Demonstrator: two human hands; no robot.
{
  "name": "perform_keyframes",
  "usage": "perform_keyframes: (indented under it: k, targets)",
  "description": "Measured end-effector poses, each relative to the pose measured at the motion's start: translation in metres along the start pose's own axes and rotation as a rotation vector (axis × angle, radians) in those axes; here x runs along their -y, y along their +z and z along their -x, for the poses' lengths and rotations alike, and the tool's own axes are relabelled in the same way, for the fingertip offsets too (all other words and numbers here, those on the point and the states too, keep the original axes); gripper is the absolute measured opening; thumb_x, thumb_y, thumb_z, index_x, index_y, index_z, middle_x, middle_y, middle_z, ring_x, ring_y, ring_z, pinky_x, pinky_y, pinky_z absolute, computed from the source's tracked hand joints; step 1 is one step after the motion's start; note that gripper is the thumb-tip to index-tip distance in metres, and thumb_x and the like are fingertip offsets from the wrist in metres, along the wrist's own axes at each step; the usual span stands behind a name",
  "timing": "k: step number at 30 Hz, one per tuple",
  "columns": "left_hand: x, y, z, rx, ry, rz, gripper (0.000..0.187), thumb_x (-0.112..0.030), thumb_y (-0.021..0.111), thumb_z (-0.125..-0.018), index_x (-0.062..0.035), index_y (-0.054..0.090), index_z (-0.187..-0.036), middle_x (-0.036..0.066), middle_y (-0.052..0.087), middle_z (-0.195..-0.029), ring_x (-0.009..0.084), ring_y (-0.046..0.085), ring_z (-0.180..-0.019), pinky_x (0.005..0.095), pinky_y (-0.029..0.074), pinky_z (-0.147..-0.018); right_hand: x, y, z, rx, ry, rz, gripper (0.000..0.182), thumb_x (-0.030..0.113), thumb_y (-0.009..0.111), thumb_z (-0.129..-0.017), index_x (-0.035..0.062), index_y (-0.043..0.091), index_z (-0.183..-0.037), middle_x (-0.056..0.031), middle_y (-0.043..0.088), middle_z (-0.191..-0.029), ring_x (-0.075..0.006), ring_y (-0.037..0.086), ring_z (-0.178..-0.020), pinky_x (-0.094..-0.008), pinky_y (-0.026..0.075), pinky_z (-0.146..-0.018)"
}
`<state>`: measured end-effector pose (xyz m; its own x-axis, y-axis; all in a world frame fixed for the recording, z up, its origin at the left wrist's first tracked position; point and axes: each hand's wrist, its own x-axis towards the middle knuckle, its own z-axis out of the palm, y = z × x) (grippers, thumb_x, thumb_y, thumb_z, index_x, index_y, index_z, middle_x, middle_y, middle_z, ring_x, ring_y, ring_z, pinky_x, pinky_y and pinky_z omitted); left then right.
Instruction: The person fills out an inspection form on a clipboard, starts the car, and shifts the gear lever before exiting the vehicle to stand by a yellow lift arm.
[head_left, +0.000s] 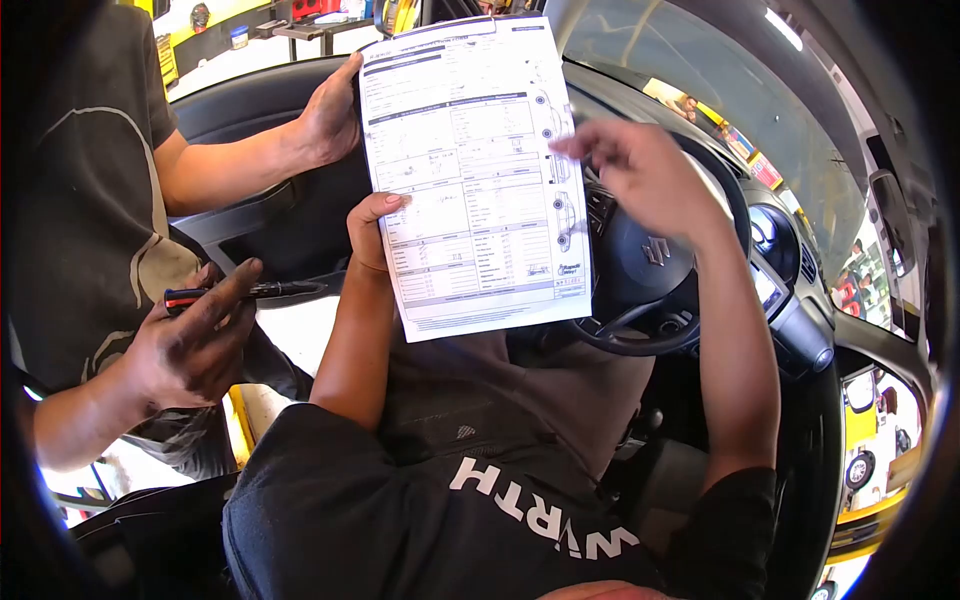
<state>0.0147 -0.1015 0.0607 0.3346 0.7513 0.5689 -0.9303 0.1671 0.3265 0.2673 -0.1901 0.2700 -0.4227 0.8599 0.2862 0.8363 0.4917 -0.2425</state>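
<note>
Head view shows the form [480, 215] partly filled, much apparently blank, left hand [372, 228] pinching its 9 o'clock edge, right hand [650, 178] half-open, seemingly empty, at 3 o'clock.

White form [475, 200], ruled in a black grid with black bands — black shirt [370, 500] with white lettering [545, 510] — black steering wheel [640, 346] with a silver emblem [656, 252]; yellow vehicle [859, 392] outside.

Left hand [375, 228] carries the form [480, 190]; a co-worker's hand [330, 112] seemingly too.
</note>
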Motion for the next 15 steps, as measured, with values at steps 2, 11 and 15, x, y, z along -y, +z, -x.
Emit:
perform_keyframes:
  k: [2, 11, 15]
  targets:
    - [-0.001, 0.002, -0.001, 0.003, -0.004, 0.004, 0.077, -0.017, 0.062, -0.074, 0.0124, 0.039, -0.141, 0.03, 0.057, -0.132, 0.0382, 0.063, -0.115, 0.0438, 0.052, -0.097, -0.006, -0.003, -0.019, -0.123, -0.055, -0.004, 0.041, -0.01, 0.048, -0.081, 0.0027, 0.067, -0.115, -0.0063, 0.073, -0.109, -0.015, 0.059, -0.089, -0.0275, 0.047, -0.081]
    - [-0.01, -0.006, -0.017, -0.037, 0.002, -0.008, 0.065, -0.026, 0.058, -0.086, 0.011, 0.046, -0.137, 0.025, 0.062, -0.127, 0.0378, 0.063, -0.114, 0.044, 0.05, -0.1, 0.01, 0.005, 0.014, -0.127, -0.051, -0.096, 0.034, -0.008, 0.049, -0.08, 0.0041, 0.073, -0.101, -0.0136, 0.072, -0.098, -0.0245, 0.069, -0.091, -0.033, 0.052, -0.082]
    - [-0.002, -0.034, -0.024, -0.039, 0.157, 0.012, 0.061, -0.037, 0.05, -0.095, 0.0061, 0.048, -0.138, 0.023, 0.061, -0.13, 0.0373, 0.061, -0.118, 0.0459, 0.05, -0.1, 0.003, 0.027, 0.099, -0.012, -0.064, -0.198, 0.026, -0.009, 0.055, -0.076, 0.0002, 0.07, -0.095, -0.0135, 0.071, -0.091, -0.0263, 0.069, -0.087, -0.0351, 0.053, -0.078]
